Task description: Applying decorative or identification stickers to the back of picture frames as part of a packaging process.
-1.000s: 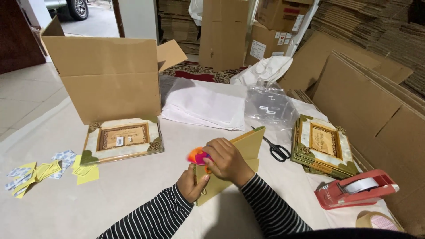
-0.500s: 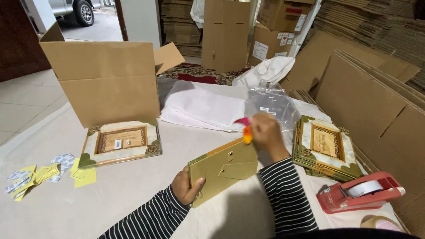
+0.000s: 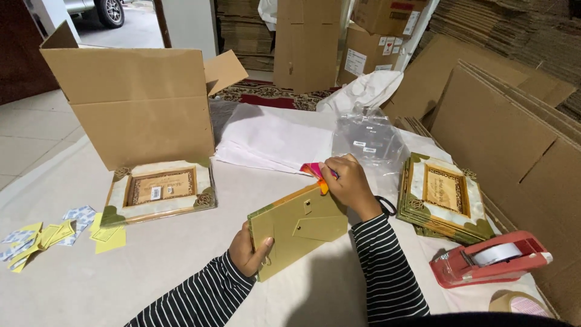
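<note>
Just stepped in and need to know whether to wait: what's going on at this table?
A person in striped sleeves holds a gold picture frame, back side up, tilted above the table. The left hand grips its lower corner; the right hand holds a bright pink and orange cloth at its top edge. Another ornate framed picture lies flat before an open cardboard box, a stack of similar frames sits to the right, and a red tape dispenser is nearby.

The held frame (image 3: pixel 298 227) is the landmark: another frame (image 3: pixel 160 189) lies to its left before the open box (image 3: pixel 136 100), stacked frames (image 3: pixel 445 197) to its right, the tape dispenser (image 3: pixel 490 259) beyond those, paper sheets (image 3: pixel 275 140) behind.
</note>
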